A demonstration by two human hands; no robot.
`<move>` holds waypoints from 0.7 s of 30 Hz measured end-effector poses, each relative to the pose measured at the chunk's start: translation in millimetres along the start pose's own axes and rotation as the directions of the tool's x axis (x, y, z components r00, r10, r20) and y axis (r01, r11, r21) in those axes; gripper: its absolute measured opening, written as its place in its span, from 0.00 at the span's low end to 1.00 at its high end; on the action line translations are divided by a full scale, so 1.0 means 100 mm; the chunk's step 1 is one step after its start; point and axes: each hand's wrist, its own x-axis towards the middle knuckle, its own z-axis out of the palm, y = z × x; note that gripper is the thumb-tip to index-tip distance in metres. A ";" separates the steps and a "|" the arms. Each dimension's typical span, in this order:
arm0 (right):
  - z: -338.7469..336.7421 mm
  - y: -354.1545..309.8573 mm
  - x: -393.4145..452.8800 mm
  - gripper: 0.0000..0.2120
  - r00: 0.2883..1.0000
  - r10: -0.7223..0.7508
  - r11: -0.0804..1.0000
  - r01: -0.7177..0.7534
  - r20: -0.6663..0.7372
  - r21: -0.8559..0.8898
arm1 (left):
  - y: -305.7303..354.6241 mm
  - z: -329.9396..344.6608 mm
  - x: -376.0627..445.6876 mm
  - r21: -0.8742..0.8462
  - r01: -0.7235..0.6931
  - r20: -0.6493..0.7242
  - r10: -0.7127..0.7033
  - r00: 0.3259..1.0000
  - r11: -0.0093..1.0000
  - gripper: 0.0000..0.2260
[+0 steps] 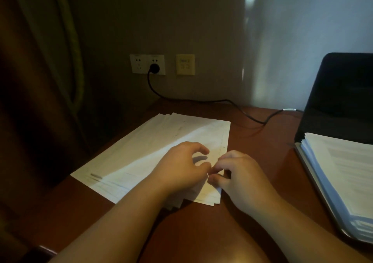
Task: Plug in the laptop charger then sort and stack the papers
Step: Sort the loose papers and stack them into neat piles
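My right hand (pixel 240 173) and left hand (pixel 181 167) both pinch the near right corner of the top sheet on the fanned stack of white printed papers (pixel 153 151). Risk: several sheets could lift together and missort. Two paper stacks; second white stack (pixel 343 171) rests on the open black laptop (pixel 341 97). One black charger plug (pixel 154 67) sits in the white wall socket (pixel 147 64).

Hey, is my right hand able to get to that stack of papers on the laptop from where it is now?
Probably yes. The right hand pinches a sheet of the fanned papers, and only bare desk lies between it and the stack on the laptop.
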 end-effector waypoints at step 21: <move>-0.09 0.06 -0.05 0.21 0.999 0.026 0.994 -0.024 -0.024 0.103 | 0.00 -0.11 -0.02 -0.023 -0.070 0.162 0.073 0.984 0.997 0.21</move>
